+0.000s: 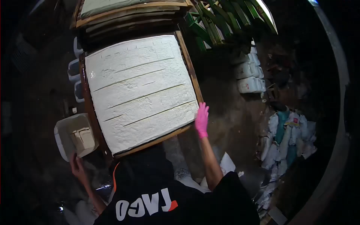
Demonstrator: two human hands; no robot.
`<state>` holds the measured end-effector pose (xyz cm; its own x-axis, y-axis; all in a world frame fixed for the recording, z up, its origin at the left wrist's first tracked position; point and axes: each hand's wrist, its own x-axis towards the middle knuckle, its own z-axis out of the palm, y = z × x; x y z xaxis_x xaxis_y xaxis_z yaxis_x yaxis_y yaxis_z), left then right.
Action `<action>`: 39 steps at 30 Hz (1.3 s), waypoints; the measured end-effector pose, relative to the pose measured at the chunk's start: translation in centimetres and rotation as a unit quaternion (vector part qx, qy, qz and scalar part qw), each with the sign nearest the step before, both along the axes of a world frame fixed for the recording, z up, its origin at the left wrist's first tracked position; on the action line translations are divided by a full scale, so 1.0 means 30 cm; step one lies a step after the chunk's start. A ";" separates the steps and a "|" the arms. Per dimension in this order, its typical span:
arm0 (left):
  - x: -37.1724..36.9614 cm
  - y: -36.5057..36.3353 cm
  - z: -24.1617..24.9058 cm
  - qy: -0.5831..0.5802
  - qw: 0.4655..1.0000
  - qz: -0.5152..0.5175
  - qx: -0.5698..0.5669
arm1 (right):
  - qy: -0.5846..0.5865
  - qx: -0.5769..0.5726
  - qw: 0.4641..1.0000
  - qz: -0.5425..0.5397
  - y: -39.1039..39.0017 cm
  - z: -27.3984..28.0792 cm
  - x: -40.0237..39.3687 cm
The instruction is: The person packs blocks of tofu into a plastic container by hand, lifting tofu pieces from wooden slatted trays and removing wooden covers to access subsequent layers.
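Note:
A large white slab (140,90) that looks like tofu, scored with several long cuts, lies in a wooden frame (189,67) in front of me. My right hand (202,120), in a pink glove, is at the slab's near right corner, over the frame's edge, with fingers stretched out. My left hand (78,167), bare and dimly lit, is at the near rim of a white plastic tub (63,139). Its fingers point up towards the tub and appear loosely apart, with nothing visible in them. Pale cut blocks (83,139) lie inside the tub.
Beyond the slab stands a stack of similar wooden trays (131,11). White jerrycans (249,77) and a heap of filled bags (285,138) are on the right. Cut-open plastic containers (74,69) line the frame's left side. Green slatted racks (225,20) stand at the back right.

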<state>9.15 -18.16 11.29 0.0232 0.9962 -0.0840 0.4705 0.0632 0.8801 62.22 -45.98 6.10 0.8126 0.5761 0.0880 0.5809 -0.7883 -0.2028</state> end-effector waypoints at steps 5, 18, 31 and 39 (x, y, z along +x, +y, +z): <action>0.093 -0.083 0.024 -0.010 1.000 -0.018 -0.023 | 0.133 0.281 0.944 -0.107 0.128 0.045 -0.112; 0.039 -0.264 0.064 -0.016 0.999 0.033 -0.033 | 0.896 0.225 0.359 -0.130 0.173 0.178 0.250; 0.014 -0.145 0.188 0.060 0.996 -0.021 -0.055 | 0.559 0.526 0.604 -0.214 0.007 0.286 -0.016; 0.350 0.060 0.286 -0.217 0.953 -0.060 -0.201 | 0.763 0.303 0.569 0.052 0.859 0.468 -0.890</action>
